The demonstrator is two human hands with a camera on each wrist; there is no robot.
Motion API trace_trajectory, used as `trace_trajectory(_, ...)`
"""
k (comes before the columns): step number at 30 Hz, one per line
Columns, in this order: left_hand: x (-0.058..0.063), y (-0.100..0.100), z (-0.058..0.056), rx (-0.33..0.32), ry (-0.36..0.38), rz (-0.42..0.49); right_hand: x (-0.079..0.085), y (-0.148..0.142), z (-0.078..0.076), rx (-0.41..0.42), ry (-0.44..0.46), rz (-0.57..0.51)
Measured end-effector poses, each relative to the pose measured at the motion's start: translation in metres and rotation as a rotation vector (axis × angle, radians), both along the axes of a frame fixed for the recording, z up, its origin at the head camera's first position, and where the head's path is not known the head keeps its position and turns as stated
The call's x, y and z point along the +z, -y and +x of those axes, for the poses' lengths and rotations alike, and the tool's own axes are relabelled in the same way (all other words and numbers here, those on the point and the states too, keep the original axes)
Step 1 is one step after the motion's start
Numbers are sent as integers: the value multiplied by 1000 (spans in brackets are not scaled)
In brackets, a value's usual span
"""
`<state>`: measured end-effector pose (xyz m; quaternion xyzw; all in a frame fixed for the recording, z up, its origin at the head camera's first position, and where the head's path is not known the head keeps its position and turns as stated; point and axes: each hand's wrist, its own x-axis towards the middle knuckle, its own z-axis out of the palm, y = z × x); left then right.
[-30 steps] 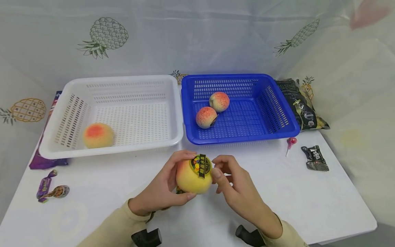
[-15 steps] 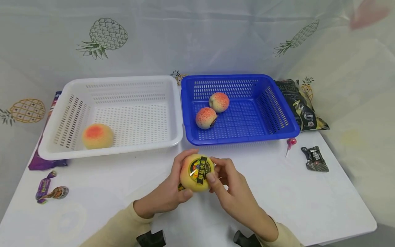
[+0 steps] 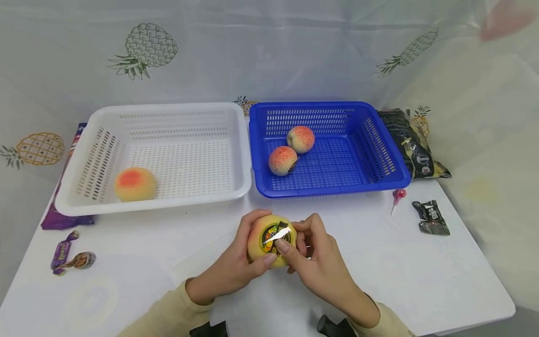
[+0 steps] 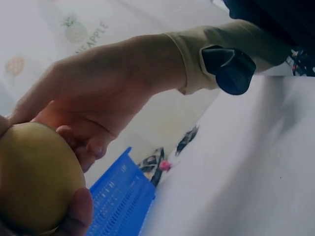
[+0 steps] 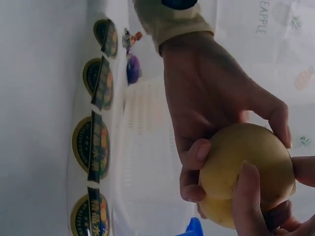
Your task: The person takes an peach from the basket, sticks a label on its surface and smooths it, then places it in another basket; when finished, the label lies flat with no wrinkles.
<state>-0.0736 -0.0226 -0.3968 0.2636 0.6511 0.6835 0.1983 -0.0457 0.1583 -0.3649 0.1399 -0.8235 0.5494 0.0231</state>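
In the head view a yellow peach with a reddish blush is held over the front middle of the table. My left hand grips it from the left, thumb in front. A round sticker with a black band and a shiny glare faces up on it. My right hand holds the peach's right side, its thumb pressing on the sticker and its index finger at the upper edge. In the right wrist view the peach shows its bare underside, with fingertips of both hands around it.
A white basket holds a blushed peach; a blue basket holds two red-speckled peaches. Candies lie left; a pink lollipop, black wrapped sweet and black snack bag lie right. A strip of round stickers runs nearby.
My right hand has closed in on the peach, its thumb moving onto the sticker. The peach has shifted slightly right, and my left thumb has moved up its front toward the sticker.
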Motion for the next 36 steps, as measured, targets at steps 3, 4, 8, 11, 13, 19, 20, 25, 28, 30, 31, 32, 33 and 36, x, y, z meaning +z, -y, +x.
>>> trace_trajectory(3,0,1,1,-34,-71,26,-1,-4,-3,-11,110,-84)
trace_trajectory(4,0,0,2,-50,-92,33,-2,-6,-5,-25,127,-81)
trace_trajectory(8,2,-4,2,-89,-111,33,-2,-14,-9,-57,158,-98)
trace_trajectory(11,3,-3,0,-55,-66,9,1,-16,-9,1,127,-108)
trace_trajectory(13,3,-2,-1,-31,-44,-7,3,-15,-10,35,97,-46)
trace_trajectory(19,1,-2,-1,-8,41,-51,5,-6,-16,38,13,216)
trace_trajectory(20,1,-3,-1,-12,55,-57,5,-5,-17,37,13,228)
trace_trajectory(25,3,-2,-1,-57,54,-73,5,-10,-25,116,60,196)
trace_trajectory(28,5,0,-2,-89,32,-66,3,-14,-29,171,74,166)
trace_trajectory(30,6,1,-2,-114,40,-63,3,-16,-31,193,79,151)
trace_trajectory(31,6,2,-3,-129,50,-55,3,-17,-32,208,76,140)
trace_trajectory(32,6,3,-3,-145,56,-45,3,-18,-32,220,84,132)
trace_trajectory(33,7,4,-4,-161,73,-36,3,-18,-33,232,93,126)
trace_trajectory(36,6,7,-6,-199,118,-9,2,-19,-34,252,152,100)
